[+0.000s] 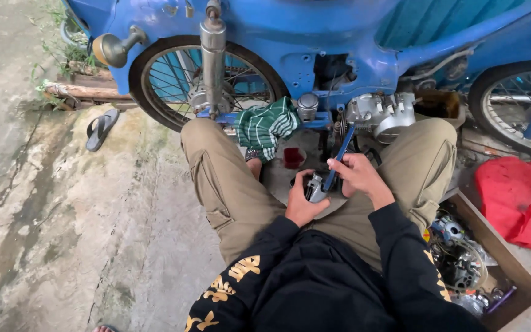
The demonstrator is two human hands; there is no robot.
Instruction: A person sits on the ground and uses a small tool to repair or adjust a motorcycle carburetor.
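Head view, looking down at a seated person's lap. Fingers of the left hand are wrapped tightly around a small grey metal engine part, gripping it low between the knees so it stays steady. The right hand closes its fingers around a blue-handled flat tool whose lower end meets the metal part while its handle slants up and away; this looks like bracing the part against the tool.

Just beyond the hands, a small red cup sits on the concrete floor. A green checked cloth is draped over the left knee, close at hand. Farther off stands a blue motorbike with its silver engine exposed. At near right, a wooden box of metal spare parts lies within reach, with a red bag behind it. A dark sandal lies far left.
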